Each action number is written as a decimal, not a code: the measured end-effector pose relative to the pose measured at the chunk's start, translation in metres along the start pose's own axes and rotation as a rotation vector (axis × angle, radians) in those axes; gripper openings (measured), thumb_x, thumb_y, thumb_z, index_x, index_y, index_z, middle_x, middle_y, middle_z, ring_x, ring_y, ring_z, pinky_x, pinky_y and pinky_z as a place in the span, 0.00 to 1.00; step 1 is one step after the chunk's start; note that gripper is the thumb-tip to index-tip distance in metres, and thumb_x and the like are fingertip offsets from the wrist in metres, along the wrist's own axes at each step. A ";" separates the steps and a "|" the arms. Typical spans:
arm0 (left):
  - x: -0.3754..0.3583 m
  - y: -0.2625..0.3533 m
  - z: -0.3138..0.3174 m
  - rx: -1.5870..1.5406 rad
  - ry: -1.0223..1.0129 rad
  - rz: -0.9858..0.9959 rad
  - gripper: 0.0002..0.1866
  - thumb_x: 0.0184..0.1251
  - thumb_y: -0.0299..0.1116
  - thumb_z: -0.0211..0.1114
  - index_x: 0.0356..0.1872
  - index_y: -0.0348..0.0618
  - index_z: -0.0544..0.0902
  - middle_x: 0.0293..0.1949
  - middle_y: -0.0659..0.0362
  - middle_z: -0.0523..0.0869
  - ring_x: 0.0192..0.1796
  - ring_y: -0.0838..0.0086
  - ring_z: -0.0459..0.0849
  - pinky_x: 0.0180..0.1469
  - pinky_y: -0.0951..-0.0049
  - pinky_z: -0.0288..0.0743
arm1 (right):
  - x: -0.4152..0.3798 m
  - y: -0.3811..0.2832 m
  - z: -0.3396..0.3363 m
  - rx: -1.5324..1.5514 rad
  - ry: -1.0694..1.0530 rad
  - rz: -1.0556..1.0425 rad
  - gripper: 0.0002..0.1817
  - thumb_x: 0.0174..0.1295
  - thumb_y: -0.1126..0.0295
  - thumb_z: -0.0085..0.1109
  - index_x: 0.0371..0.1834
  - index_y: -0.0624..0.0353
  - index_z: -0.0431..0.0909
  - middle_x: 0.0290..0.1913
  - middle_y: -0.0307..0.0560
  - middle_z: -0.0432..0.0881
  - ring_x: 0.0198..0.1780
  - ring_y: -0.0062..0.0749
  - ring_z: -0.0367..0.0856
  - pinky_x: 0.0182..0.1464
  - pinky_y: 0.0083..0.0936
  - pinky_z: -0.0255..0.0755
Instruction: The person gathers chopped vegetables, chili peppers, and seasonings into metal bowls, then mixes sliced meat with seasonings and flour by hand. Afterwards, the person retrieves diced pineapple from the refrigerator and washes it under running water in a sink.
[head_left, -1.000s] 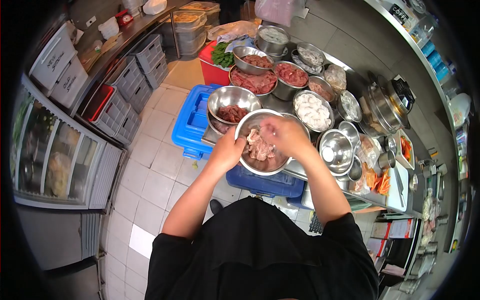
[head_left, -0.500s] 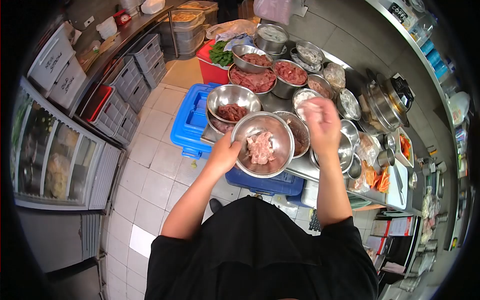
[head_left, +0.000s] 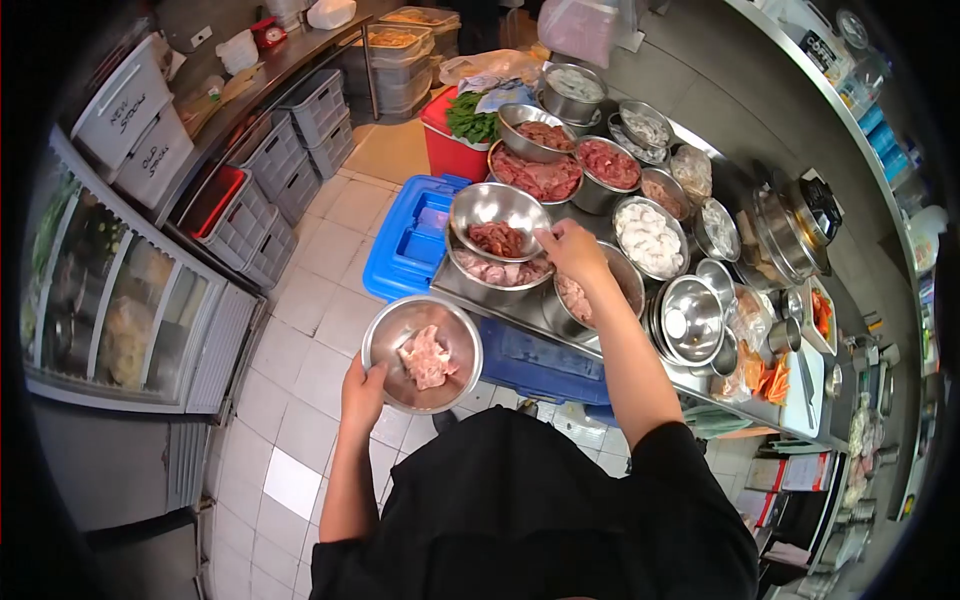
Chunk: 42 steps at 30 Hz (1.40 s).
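The left hand grips the near-left rim of a steel mixing bowl, carried over the tiled floor outside the desk's near edge, near its left corner. A portion of pale pink meat lies inside, so that bowl still has its contents.

At the desk, a deeper bowl with pale meat pieces sits by the near edge, partly under the right forearm. Just left of it, toward the left corner, the dark-meat bowl rests over a meat bowl, covering part of it. The right hand has its fingers bent at the upper bowl's right rim and appears to pinch it.

Along the right half of the near edge are nested steel bowls, then orange slices and a white board near the right corner. Past the left edge, a blue tub limits sideways room; the widest opening is the floor on the person's left.

Farther in, a bowl of white pieces and a red-meat pot crowd rim to rim, leaving only narrow gaps. A noodle-like pale food pot stands toward the far-left corner.
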<state>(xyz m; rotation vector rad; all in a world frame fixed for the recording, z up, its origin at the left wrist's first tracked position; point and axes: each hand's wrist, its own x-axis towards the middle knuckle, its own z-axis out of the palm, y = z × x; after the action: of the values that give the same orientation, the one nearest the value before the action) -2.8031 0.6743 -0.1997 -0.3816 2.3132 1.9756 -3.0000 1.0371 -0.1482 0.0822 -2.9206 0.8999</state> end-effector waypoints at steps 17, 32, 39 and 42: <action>-0.096 -0.091 -0.064 -0.047 0.794 -0.291 0.21 0.67 0.32 0.58 0.59 0.34 0.76 0.48 0.49 0.86 0.50 0.67 0.84 0.54 0.67 0.76 | 0.066 0.063 0.043 0.561 -0.120 0.178 0.18 0.57 0.65 0.65 0.46 0.64 0.78 0.37 0.48 0.83 0.26 0.32 0.82 0.19 0.27 0.77; -0.271 -0.211 -0.178 -0.165 1.451 -0.328 0.21 0.64 0.29 0.57 0.58 0.33 0.77 0.46 0.51 0.86 0.48 0.69 0.83 0.53 0.68 0.76 | -0.018 -0.294 0.271 0.738 -0.568 -0.402 0.17 0.64 0.73 0.59 0.25 0.49 0.59 0.25 0.26 0.59 0.26 0.12 0.54 0.26 0.18 0.46; -0.386 -0.217 -0.291 -0.363 1.693 -0.521 0.24 0.64 0.36 0.57 0.61 0.39 0.75 0.47 0.45 0.86 0.48 0.57 0.86 0.53 0.62 0.77 | -0.154 -0.423 0.537 0.517 -1.038 -0.096 0.10 0.65 0.65 0.53 0.44 0.59 0.73 0.39 0.48 0.78 0.33 0.36 0.81 0.28 0.34 0.81; -0.450 -0.212 -0.322 -0.395 1.836 -0.556 0.25 0.64 0.38 0.55 0.62 0.40 0.74 0.46 0.44 0.87 0.46 0.53 0.87 0.52 0.59 0.78 | -0.186 -0.433 0.627 0.377 -1.126 -0.036 0.17 0.66 0.61 0.51 0.48 0.65 0.73 0.43 0.53 0.79 0.35 0.41 0.82 0.28 0.40 0.82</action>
<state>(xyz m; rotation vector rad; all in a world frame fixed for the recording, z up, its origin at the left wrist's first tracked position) -2.2852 0.3916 -0.2522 -3.3844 1.4039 1.7035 -2.8229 0.3315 -0.4402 0.9431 -3.5559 1.8618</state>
